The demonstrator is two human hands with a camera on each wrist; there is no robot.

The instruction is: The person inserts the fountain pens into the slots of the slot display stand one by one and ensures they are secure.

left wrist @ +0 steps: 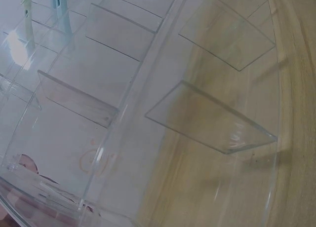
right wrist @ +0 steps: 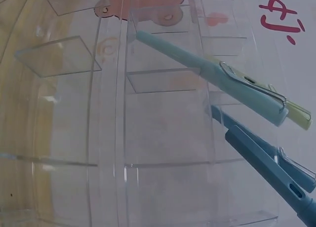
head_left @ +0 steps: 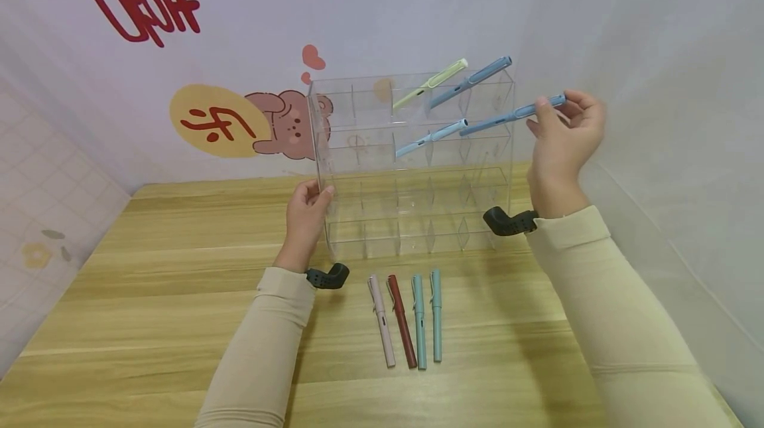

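My right hand (head_left: 564, 133) pinches a blue pen (head_left: 498, 121) near its capped end, high at the right of a clear acrylic pen rack (head_left: 412, 215). The pen slants down to the left, its lower end over the second tier from the top. A light blue pen (head_left: 431, 139) leans in that tier, left of the held one. In the top tier lean a yellow-green pen (head_left: 431, 84) and another blue pen (head_left: 470, 82). My left hand (head_left: 307, 215) grips the rack's left side edge, thumb toward the front. In the right wrist view, the held pen (right wrist: 271, 177) overlaps the upper blue pen.
On the wooden table (head_left: 149, 295) before the rack lie a pale pink pen (head_left: 382, 322), a dark red pen (head_left: 402, 322) and two teal pens (head_left: 420, 322). Clear dividers (left wrist: 212, 118) split the tiers. A printed cloth (head_left: 418, 10) hangs behind.
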